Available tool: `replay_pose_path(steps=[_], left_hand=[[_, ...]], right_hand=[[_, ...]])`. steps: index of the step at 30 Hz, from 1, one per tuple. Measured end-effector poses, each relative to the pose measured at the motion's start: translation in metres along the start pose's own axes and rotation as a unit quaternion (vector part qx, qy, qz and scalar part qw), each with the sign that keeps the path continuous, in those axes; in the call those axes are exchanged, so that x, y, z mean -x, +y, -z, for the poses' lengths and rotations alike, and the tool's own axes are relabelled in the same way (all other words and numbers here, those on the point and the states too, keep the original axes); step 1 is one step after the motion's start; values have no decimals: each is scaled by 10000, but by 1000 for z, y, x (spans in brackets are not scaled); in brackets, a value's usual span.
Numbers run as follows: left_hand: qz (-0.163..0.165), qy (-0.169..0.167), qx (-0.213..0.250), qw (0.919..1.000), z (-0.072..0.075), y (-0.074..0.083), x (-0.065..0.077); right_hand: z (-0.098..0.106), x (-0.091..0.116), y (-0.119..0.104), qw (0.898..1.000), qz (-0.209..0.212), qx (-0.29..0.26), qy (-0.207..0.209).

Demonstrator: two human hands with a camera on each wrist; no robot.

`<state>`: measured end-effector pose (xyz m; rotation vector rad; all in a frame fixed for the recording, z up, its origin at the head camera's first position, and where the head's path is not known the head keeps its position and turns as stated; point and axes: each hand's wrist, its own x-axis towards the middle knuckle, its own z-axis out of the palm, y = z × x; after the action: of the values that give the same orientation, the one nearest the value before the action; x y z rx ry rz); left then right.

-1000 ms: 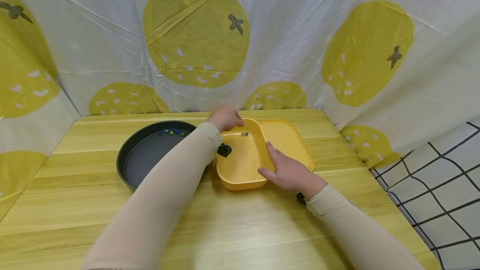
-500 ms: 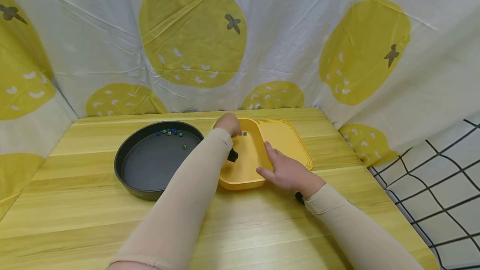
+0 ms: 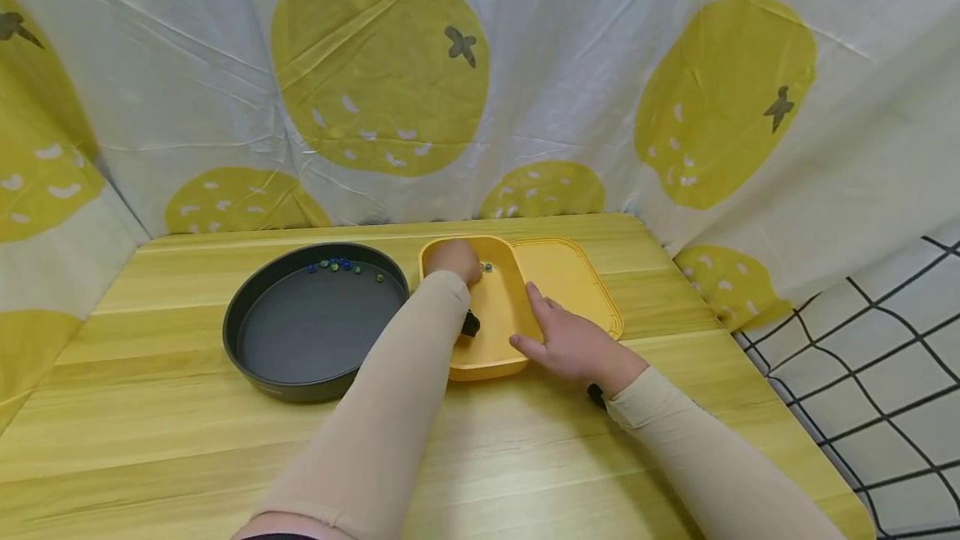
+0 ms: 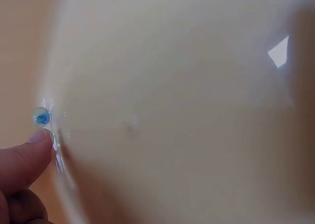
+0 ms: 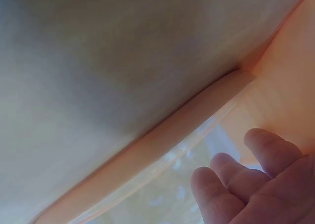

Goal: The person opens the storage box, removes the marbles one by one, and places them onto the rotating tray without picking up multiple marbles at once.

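Note:
My left hand (image 3: 454, 260) reaches inside a yellow plastic container (image 3: 491, 340), with the back of the hand up. Two small glass marbles (image 3: 488, 267) lie at its fingertips near the container's far end. In the left wrist view a blue-and-clear marble (image 4: 41, 116) sits just beyond the thumb tip. The thumb partly covers a second glassy piece, and I cannot tell whether it is pinched. My right hand (image 3: 573, 344) rests along the container's right side, thumb and fingers extended. In the right wrist view the right fingers (image 5: 266, 152) appear beside the container wall.
Left of the container stands a round dark grey pan (image 3: 315, 332); several blue and green marbles (image 3: 335, 265) lie along its far wall. A yellow lid (image 3: 566, 273) lies flat behind the right hand. A patterned curtain (image 3: 555, 90) hangs behind the wooden table (image 3: 187, 440).
My left hand has moved right and down into the container from above its far left rim. In the pan, one marble has rolled toward the far wall. The right hand stays in place.

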<state>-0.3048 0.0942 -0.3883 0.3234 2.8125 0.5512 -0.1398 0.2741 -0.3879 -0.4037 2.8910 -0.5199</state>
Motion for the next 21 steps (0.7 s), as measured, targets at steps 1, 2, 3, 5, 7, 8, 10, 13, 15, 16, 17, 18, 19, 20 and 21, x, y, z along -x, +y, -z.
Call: replay_pose_path(steps=[1, 2, 3, 5, 7, 8, 10, 13, 15, 16, 17, 18, 19, 20, 21], left_hand=[[29, 31, 48, 10000, -1, 0, 0], [82, 48, 154, 9998, -3, 1, -1], [124, 62, 257, 9996, -4, 2, -1], [179, 88, 361, 9991, -8, 3, -2], [194, 75, 408, 9990, -10, 5, -3], [179, 57, 412, 9990, -11, 5, -3], [49, 17, 347, 9994, -13, 5, -5], [-129, -59, 273, 9995, -15, 5, -6], [-217, -91, 291, 9993, -16, 5, -7], [-236, -96, 286, 9993, -16, 5, -6], [-234, -86, 321, 9992, -16, 6, -6], [-243, -81, 341, 9991, -16, 6, -5], [-250, -83, 369, 9990, -16, 6, -5], [-271, -87, 390, 9988, -16, 6, -5], [-295, -82, 385, 9988, -16, 7, -5]], right_hand=[[0, 0, 0, 10000, -1, 4, 1], [0, 0, 0, 10000, -7, 10, 2], [-1, 0, 0, 10000, -10, 18, 2], [-1, 0, 0, 10000, -22, 22, 4], [-2, 0, 1, 10000, -35, 16, 7], [-2, -1, 1, 10000, -45, 12, 5], [-3, -1, 2, 10000, -64, 9, -1], [-4, -1, 3, 10000, -85, 15, -11], [-4, -1, 3, 10000, -95, 11, -16], [-4, -1, 3, 9999, -100, 17, -21], [-4, -2, 3, 9999, -101, 15, -20], [-4, -2, 3, 9999, -102, 12, -24], [-3, -1, 3, 9999, -103, -4, -25], [-3, -1, 3, 9999, -105, -18, -27], [-3, -1, 2, 9999, -109, -24, -32]])
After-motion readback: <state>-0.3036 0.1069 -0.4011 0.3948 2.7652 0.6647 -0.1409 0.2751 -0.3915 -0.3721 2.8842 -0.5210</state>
